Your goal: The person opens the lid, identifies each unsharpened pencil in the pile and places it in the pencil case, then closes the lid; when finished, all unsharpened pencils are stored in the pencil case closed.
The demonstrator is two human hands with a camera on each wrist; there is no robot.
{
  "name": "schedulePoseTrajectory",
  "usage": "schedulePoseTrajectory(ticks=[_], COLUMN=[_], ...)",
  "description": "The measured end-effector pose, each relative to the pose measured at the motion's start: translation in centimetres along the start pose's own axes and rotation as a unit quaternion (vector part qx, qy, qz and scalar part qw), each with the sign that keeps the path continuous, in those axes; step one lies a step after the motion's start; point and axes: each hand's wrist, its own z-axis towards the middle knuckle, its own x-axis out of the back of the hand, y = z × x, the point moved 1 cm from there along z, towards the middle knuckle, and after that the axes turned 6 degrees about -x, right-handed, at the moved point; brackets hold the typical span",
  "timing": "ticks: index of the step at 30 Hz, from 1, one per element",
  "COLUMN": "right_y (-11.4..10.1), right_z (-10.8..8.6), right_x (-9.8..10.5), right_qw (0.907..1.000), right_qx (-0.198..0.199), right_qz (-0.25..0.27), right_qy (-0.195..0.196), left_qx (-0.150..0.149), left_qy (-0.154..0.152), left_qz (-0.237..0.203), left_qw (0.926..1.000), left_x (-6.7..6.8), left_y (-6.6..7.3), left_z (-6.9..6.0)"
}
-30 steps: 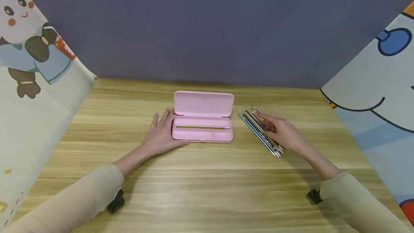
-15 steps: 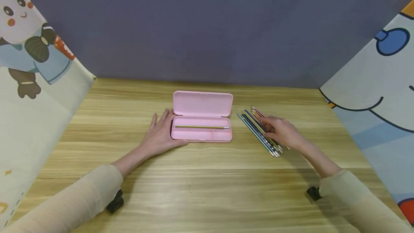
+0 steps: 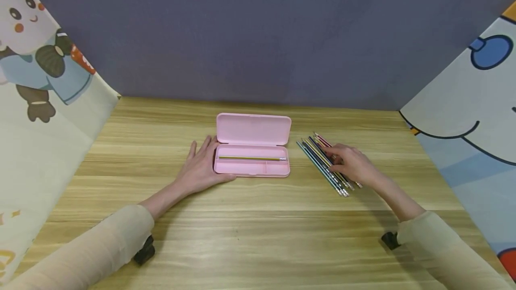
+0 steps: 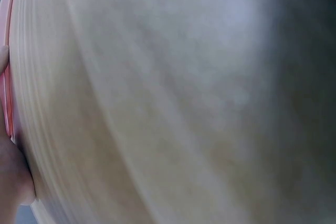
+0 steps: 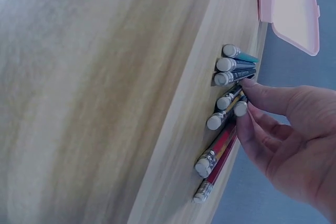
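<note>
A pink pencil case (image 3: 253, 174) lies with its lid up; one yellow-and-dark striped pencil (image 3: 251, 158) rests in its long compartment. My left hand (image 3: 201, 169) is at the case's left end, thumb along the front edge, other fingers spread beside the left side. To the right is a slanting bunch of several pencils (image 3: 322, 169), teal, dark, yellow and red, with white erasers toward me. My right hand (image 3: 354, 164) is over the bunch. In the right wrist view, thumb and fingers pinch one pencil (image 5: 240, 109) near its eraser end; its shaft is mostly hidden.
The wooden table (image 3: 258, 227) ends at a grey-blue back panel (image 3: 258, 35). Cartoon-printed panels stand at the left (image 3: 60, 115) and right (image 3: 455, 115). The case's raised lid (image 3: 253, 129) stands on its far side.
Under my right hand the pencils have shifted slightly apart, with a red one and its eraser end now more separate. My left hand and the case stay in place.
</note>
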Motion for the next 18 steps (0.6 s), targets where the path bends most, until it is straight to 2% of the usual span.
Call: schedulePoseTrajectory(ticks=[13, 18], right_y=[0.05, 0.03], right_z=[-0.15, -0.28], right_x=[0.36, 0.84], right_qw=[1.0, 0.9999], right_qx=[-0.003, -0.01], right_qz=[-0.006, 0.011], right_qy=[-0.002, -0.004], left_qx=[0.004, 0.004], left_qy=[-0.001, -0.002], left_qz=[0.0, -0.001], left_qw=[1.0, 1.0], left_x=[-0.04, 0.01], left_y=[-0.11, -0.04], left_z=[-0.06, -0.06])
